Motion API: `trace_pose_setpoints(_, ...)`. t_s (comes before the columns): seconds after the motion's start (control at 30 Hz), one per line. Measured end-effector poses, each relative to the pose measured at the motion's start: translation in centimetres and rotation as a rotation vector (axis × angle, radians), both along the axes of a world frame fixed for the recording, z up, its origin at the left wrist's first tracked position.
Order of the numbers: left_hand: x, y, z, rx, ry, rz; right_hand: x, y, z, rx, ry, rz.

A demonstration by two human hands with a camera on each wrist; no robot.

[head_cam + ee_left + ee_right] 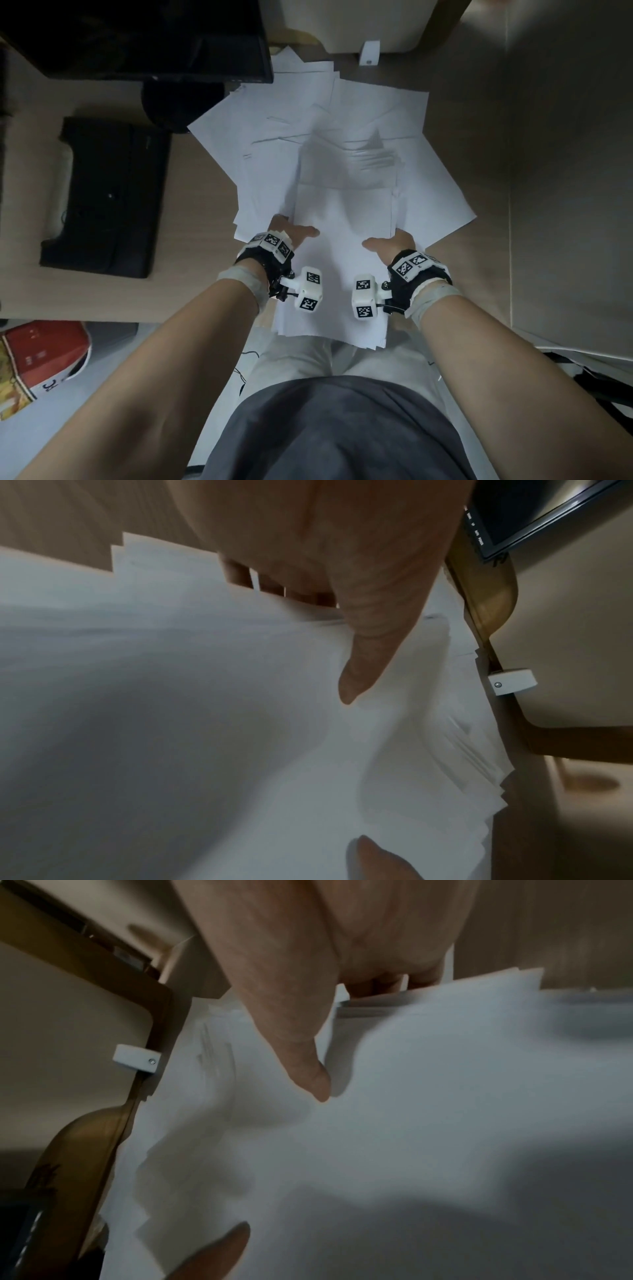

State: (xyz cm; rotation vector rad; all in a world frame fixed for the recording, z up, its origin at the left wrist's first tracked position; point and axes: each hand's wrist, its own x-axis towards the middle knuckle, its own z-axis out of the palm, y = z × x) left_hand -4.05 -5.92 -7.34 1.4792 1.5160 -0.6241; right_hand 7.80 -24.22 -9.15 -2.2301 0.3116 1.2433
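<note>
A thick stack of white paper lies lengthwise in front of me, its near end past the desk edge above my lap. My left hand grips its left edge and my right hand its right edge. In the left wrist view the thumb presses on top of the stack while the fingers curl under its edge. The right wrist view shows the same hold, with the thumb on the stack and the fingers beneath. More loose white sheets lie fanned out on the desk beyond.
A black monitor stands at the back left, with a black keyboard on the wooden desk to the left. A small white bracket sits at the back. A beige partition closes the right side. A red box lies low on the left.
</note>
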Motion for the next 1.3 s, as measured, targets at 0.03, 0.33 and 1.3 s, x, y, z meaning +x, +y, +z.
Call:
trace_pose_setpoints(0.03, -0.1, -0.1, -0.1, 0.005, -0.02, 0.03, 0.0, 0.2, 0.2, -0.01, -0.004, 0.018)
trace_pose_setpoints(0.33, -3.4, 2.9, 0.1, 0.031, -0.076, 0.115, -1.0, 4.7, 2.5, 0.292, -0.151, 0.26)
trace_pose_setpoints(1.3, -1.5, 9.2, -1.9, 0.12, -0.028, -0.176, -0.9, 11.3, 0.8, -0.122, 0.087, 0.006)
